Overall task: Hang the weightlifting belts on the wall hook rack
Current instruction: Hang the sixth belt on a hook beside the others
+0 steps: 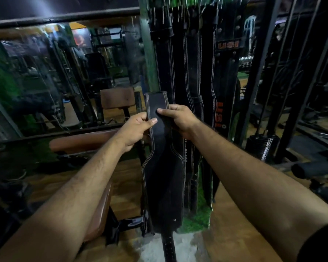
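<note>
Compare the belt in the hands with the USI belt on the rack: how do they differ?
The held belt is gripped near its top end by the left hand and right hand, off the hooks; the USI belt hangs from the rack at the top. The held belt's face shows no lettering; the USI belt carries orange letters. The held belt is nearer the camera. Both are black with pale stitching and hang vertically.

Black stitched leather belt held upright at centre, left hand on its left edge, right hand on its right. Behind it, hanging black leather belts. Brown padded bench left of them.
</note>
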`<state>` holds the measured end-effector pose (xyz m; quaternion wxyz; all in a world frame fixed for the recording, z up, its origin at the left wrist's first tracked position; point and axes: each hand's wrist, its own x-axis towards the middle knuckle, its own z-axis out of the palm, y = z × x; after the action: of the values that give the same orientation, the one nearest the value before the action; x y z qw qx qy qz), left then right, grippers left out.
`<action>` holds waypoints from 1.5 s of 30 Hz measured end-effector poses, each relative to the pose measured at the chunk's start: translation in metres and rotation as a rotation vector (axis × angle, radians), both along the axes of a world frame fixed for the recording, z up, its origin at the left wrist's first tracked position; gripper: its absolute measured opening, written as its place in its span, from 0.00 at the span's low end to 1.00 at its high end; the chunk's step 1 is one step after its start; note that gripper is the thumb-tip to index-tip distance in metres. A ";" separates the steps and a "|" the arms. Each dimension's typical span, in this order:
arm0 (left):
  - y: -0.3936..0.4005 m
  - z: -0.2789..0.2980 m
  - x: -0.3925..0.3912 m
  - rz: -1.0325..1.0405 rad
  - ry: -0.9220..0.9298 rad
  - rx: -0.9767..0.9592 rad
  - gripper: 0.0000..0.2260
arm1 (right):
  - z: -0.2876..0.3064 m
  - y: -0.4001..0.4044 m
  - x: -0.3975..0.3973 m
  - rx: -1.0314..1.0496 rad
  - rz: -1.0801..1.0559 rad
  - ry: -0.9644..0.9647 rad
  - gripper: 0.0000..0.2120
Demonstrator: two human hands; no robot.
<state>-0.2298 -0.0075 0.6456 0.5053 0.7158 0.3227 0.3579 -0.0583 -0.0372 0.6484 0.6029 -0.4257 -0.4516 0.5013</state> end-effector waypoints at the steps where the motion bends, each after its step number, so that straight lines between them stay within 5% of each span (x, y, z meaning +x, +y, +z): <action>1: 0.001 0.000 -0.005 -0.034 -0.007 0.019 0.09 | 0.005 0.001 -0.002 -0.011 -0.016 0.006 0.05; 5: 0.003 -0.005 -0.013 -0.157 0.078 0.108 0.11 | 0.023 0.011 -0.013 -0.110 -0.131 0.019 0.18; 9: 0.011 -0.011 -0.022 -0.138 0.156 0.075 0.12 | 0.015 0.012 -0.021 -0.025 -0.201 0.025 0.09; 13: 0.013 -0.001 -0.014 -0.071 0.212 0.108 0.05 | 0.011 0.010 -0.021 0.058 -0.142 -0.035 0.13; 16: 0.015 0.004 -0.001 -0.045 0.300 0.192 0.10 | 0.015 0.010 -0.016 0.175 -0.161 -0.061 0.13; 20: 0.024 0.019 0.012 0.075 0.201 0.192 0.17 | 0.030 0.015 -0.002 0.271 -0.178 -0.092 0.12; 24: 0.025 0.049 0.037 0.203 -0.025 0.278 0.20 | 0.048 0.023 0.005 0.348 -0.154 -0.076 0.28; 27: 0.025 0.066 0.056 0.197 -0.144 0.307 0.18 | 0.063 0.032 0.023 0.388 -0.106 -0.049 0.10; 34: 0.033 0.055 0.100 0.193 -0.337 0.308 0.29 | 0.101 0.048 0.056 0.497 -0.015 0.016 0.06; 37: 0.051 0.028 0.108 0.208 -0.255 0.269 0.33 | 0.106 0.053 0.069 0.507 -0.043 0.042 0.04; 42: 0.048 -0.023 0.104 0.195 -0.030 0.186 0.18 | 0.114 0.064 0.083 0.501 -0.137 0.150 0.11; 45: 0.058 -0.056 0.087 0.170 0.127 0.122 0.23 | 0.113 0.069 0.085 0.476 -0.161 0.167 0.13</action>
<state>-0.1426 0.0502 0.5894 0.4072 0.7367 0.3911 0.3721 0.0262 0.0317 0.7615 0.7592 -0.2635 -0.4702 0.3649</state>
